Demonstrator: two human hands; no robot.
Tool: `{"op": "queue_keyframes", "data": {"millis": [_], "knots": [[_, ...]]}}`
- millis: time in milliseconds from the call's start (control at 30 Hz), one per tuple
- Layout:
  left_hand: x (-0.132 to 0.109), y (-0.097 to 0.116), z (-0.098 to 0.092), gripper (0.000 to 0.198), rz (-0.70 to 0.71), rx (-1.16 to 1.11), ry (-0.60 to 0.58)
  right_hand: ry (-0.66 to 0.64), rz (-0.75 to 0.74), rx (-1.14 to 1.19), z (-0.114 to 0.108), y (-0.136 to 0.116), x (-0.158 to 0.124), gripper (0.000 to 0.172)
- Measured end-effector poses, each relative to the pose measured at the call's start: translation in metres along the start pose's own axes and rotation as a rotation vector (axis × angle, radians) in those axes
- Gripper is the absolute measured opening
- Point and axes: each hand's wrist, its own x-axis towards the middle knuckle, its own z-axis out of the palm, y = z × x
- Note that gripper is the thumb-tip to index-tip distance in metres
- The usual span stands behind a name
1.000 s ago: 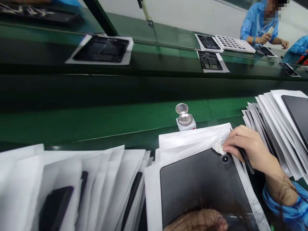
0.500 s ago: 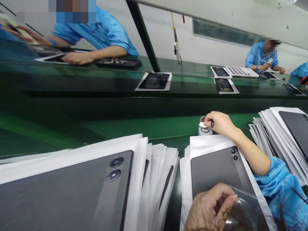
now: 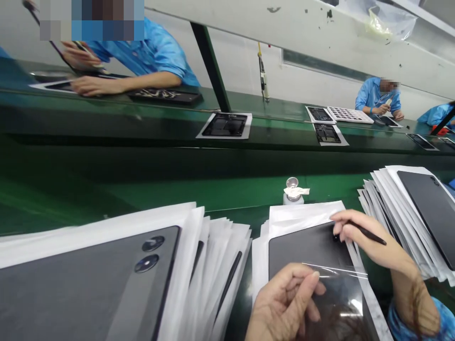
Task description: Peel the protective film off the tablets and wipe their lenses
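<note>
A dark grey tablet back (image 3: 305, 246) lies on white sheets in front of me. My right hand (image 3: 362, 237) rests at its upper right corner, fingers pinched round a thin black stick (image 3: 369, 234) whose tip sits by the camera lenses. My left hand (image 3: 284, 303) is low at the tablet's near edge, thumb and fingers pinching the edge of a clear film (image 3: 337, 279) lifted off the tablet. A small bottle with a flip cap (image 3: 293, 192) stands beyond the tablet with a white wipe (image 3: 298, 191) lying on top.
A fanned stack of tablets in white sheets (image 3: 106, 274) lies to my left, another stack (image 3: 408, 213) to my right. Beyond runs a green conveyor (image 3: 142, 189) with open tablet frames (image 3: 224, 125). People in blue coats work at the far side (image 3: 142, 52).
My right hand left the wipe on the bottle and came back to the tablet's camera corner with the stick. My left hand has lifted the clear film higher.
</note>
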Motion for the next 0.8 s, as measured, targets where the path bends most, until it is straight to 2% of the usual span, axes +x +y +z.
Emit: {"op": "queue_keyframes", "data": {"millis": [133, 267, 333, 433, 567, 633, 733, 800], "knots": [[0.006, -0.002, 0.003, 0.042, 0.028, -0.057, 0.025, -0.129, -0.015, -0.052, 0.004, -0.004, -0.024, 0.031], [0.015, -0.012, -0.001, 0.043, 0.11, 0.111, -0.077, -0.109, -0.107, -0.189, 0.019, 0.001, -0.032, 0.042], [0.02, -0.016, -0.006, 0.038, 0.167, 0.178, -0.133, -0.084, -0.098, -0.157, 0.022, 0.003, -0.035, 0.043], [0.023, -0.02, -0.012, 0.038, 0.218, 0.135, -0.204, -0.076, -0.042, -0.063, 0.02, 0.003, -0.036, 0.044], [0.021, -0.017, -0.016, 0.021, 0.166, 0.056, -0.253, -0.127, -0.014, -0.01, 0.015, -0.001, -0.034, 0.047], [0.019, -0.016, -0.016, 0.015, 0.125, 0.038, -0.226, -0.016, -0.04, 0.066, 0.015, -0.002, -0.032, 0.049], [0.018, -0.015, -0.015, 0.013, 0.136, 0.043, -0.199, 0.252, -0.119, 0.297, 0.015, -0.003, -0.03, 0.058], [0.018, -0.016, -0.015, 0.012, 0.159, 0.073, -0.204, 0.304, -0.119, 0.405, 0.014, -0.003, -0.028, 0.043]]}}
